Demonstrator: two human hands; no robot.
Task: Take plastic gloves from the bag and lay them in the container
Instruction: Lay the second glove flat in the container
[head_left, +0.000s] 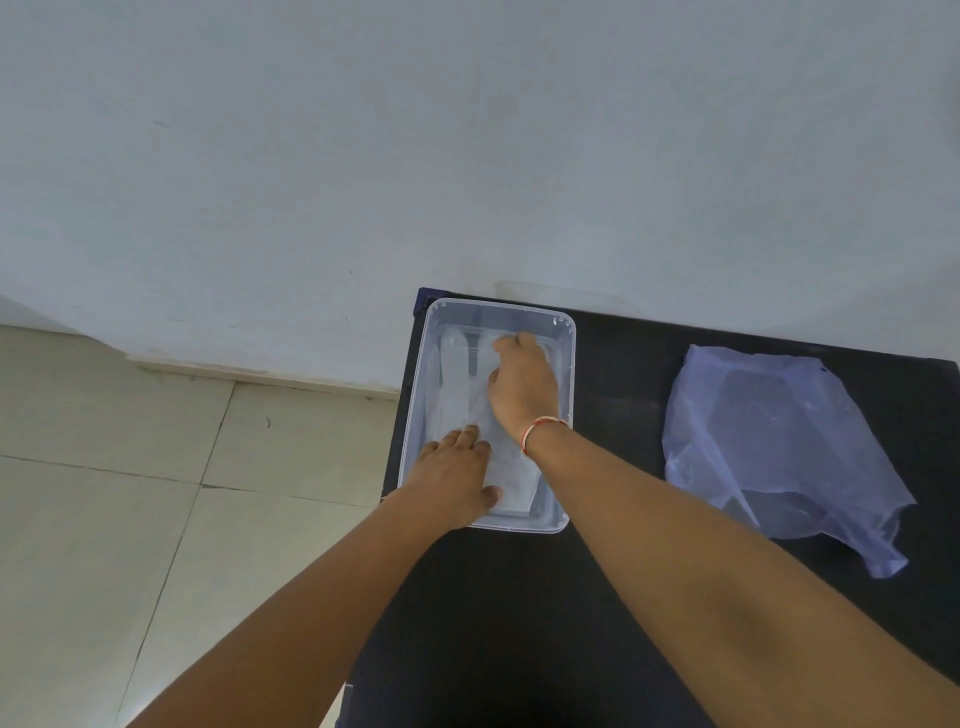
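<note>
A clear plastic container (571, 364) stands at the far left of a black table (618, 582). A see-through plastic glove (454, 395) lies flat inside it, fingers pointing away from me. My left hand (457, 478) rests flat on the glove's cuff end at the near side of the container, fingers spread. My right hand (522, 384), with a red and white thread band at the wrist, is arched over the far end, its bent fingertips and thumb closed on the glove's finger part. The thin bluish plastic bag (779, 441) lies crumpled on the table to the right.
The table's left edge runs just beside the container, with a tiled floor (130, 493) below it. A pale wall (467, 156) stands right behind the table's far edge. Bare black tabletop lies between container and bag.
</note>
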